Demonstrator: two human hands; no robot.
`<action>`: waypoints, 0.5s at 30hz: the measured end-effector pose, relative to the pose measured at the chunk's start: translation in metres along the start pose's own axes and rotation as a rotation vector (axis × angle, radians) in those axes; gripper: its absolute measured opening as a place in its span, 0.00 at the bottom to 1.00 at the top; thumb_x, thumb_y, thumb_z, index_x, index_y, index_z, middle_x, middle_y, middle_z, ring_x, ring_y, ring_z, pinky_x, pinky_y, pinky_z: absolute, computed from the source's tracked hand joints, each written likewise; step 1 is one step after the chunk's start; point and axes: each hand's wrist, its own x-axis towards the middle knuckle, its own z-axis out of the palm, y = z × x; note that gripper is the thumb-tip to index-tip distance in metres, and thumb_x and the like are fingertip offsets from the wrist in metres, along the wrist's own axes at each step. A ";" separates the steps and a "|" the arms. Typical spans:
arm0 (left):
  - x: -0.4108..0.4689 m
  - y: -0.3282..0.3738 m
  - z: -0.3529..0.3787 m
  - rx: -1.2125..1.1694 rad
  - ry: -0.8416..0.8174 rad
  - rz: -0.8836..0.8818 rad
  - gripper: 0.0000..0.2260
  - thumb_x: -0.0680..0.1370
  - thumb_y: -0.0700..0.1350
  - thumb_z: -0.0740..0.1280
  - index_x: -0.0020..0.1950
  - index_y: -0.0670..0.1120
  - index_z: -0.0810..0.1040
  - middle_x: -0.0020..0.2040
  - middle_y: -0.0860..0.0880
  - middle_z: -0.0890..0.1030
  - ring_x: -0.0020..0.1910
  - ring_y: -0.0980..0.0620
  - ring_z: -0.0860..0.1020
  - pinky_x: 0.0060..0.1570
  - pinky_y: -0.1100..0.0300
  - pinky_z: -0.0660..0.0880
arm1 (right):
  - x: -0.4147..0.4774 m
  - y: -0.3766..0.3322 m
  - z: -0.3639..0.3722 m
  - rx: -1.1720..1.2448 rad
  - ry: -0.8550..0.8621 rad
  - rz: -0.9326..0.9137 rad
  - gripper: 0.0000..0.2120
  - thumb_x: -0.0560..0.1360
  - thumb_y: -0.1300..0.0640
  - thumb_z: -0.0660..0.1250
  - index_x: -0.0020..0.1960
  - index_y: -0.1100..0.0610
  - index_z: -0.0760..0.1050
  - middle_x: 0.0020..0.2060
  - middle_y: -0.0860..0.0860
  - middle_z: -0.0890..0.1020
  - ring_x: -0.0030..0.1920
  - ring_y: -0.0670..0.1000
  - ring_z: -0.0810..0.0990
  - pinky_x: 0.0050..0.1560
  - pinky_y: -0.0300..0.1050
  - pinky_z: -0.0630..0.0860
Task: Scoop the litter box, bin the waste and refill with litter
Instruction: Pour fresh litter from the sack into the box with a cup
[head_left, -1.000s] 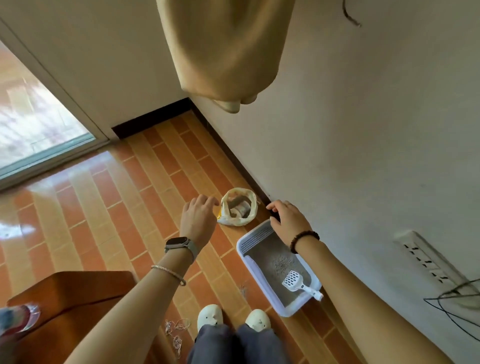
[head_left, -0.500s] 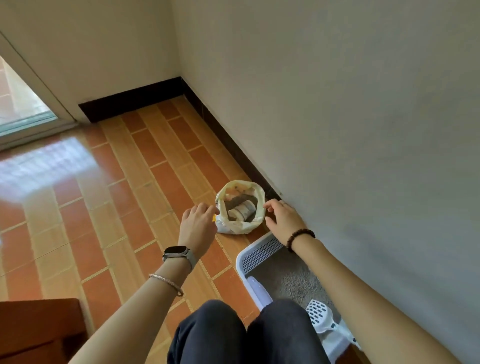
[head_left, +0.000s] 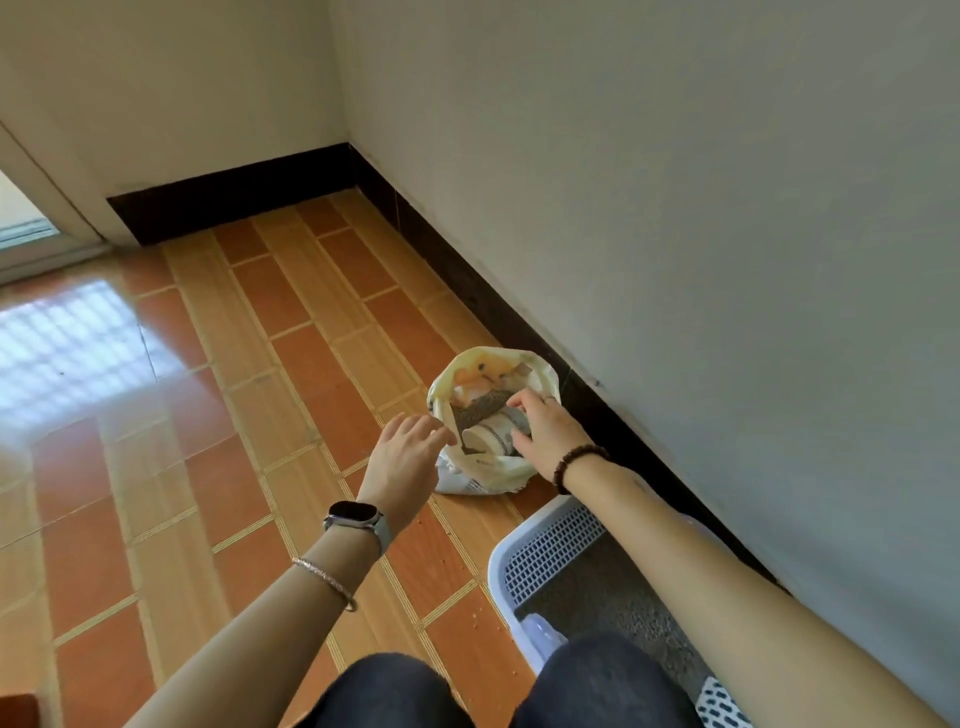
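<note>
A yellow-white litter bag (head_left: 492, 364) stands open on the tiled floor against the dark skirting. Grey litter and a white cup (head_left: 487, 439) lying on its side show inside it. My left hand (head_left: 405, 453) is at the bag's left rim, fingertips touching it, fingers apart. My right hand (head_left: 546, 431) reaches into the bag's mouth, thumb and fingers spread around the cup's end. The white litter box (head_left: 545, 540) with grey litter lies near my knees at lower right. A slotted white scoop (head_left: 719, 701) shows at its near end.
The wall (head_left: 701, 234) runs close along the right, meeting another wall at a corner beyond the bag. A glass door (head_left: 21, 228) is at far left. My knees (head_left: 498, 691) fill the bottom edge. A few litter grains lie on the tiles.
The view has dropped closer to the floor. Both hands moved forward from the box's end to the bag; the right hand now reaches inside, over the cup.
</note>
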 end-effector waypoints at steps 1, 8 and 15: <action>0.000 -0.001 0.003 0.001 0.001 0.014 0.19 0.65 0.34 0.75 0.52 0.50 0.80 0.53 0.51 0.81 0.58 0.48 0.78 0.64 0.49 0.71 | 0.003 0.000 0.005 -0.004 -0.018 0.009 0.19 0.77 0.55 0.64 0.66 0.51 0.65 0.64 0.52 0.71 0.56 0.52 0.77 0.54 0.48 0.78; 0.008 -0.010 0.022 0.024 0.020 0.113 0.16 0.68 0.42 0.77 0.54 0.50 0.80 0.56 0.51 0.81 0.64 0.48 0.75 0.69 0.48 0.66 | 0.032 0.007 0.036 -0.078 -0.088 0.050 0.28 0.75 0.47 0.66 0.69 0.55 0.61 0.65 0.59 0.67 0.62 0.57 0.72 0.61 0.53 0.73; 0.004 -0.020 0.033 -0.011 0.080 0.182 0.10 0.72 0.39 0.73 0.52 0.48 0.79 0.53 0.50 0.82 0.63 0.48 0.76 0.68 0.52 0.68 | 0.058 0.013 0.059 -0.164 -0.134 0.094 0.33 0.73 0.41 0.65 0.70 0.56 0.59 0.65 0.61 0.69 0.65 0.60 0.69 0.65 0.56 0.69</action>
